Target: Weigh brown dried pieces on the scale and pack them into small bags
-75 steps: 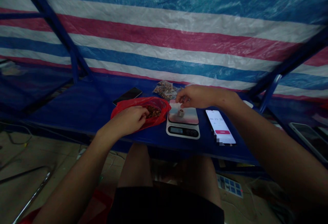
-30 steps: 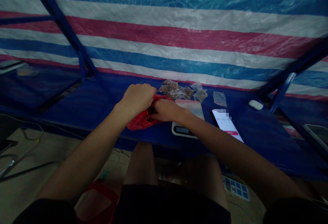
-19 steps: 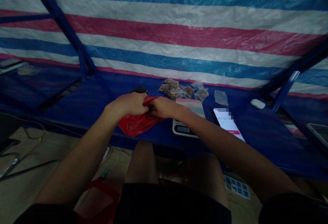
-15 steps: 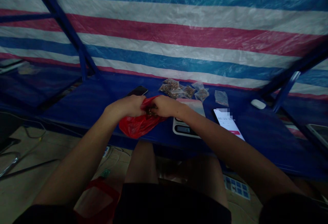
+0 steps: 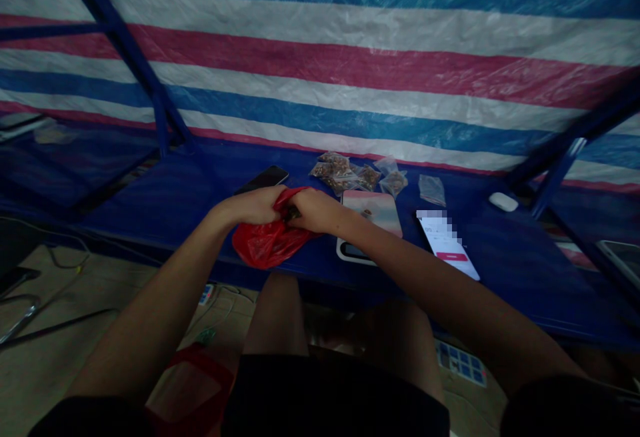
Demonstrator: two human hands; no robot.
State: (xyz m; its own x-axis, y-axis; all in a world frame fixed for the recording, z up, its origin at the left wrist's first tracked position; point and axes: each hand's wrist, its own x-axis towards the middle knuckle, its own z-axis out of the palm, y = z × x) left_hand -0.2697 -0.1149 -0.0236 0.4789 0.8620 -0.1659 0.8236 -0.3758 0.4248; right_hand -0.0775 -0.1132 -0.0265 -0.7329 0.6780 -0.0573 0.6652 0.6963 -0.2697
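Both my hands are at the gathered mouth of a red plastic bag (image 5: 265,243), which sags onto the blue table. My left hand (image 5: 253,205) grips its left side, and my right hand (image 5: 315,210) pinches its right side. Dark brown pieces (image 5: 293,213) show between my fingers. To the right of my right hand stands a white kitchen scale (image 5: 373,215) with a pink-toned top and a small item on it. Its display is hidden behind my right forearm. Several small clear bags of brown pieces (image 5: 340,173) lie beyond my hands.
A black phone (image 5: 263,179) lies behind the red bag. A lit smartphone (image 5: 447,243), an empty-looking clear bag (image 5: 433,190) and a white earbud case (image 5: 503,201) lie to the right. A striped tarpaulin (image 5: 320,63) backs the table. Cables and a red bag lie below.
My right hand has moved from above the scale to the red bag. Both hands now gather its mouth, and the bag has risen slightly and bunched up.
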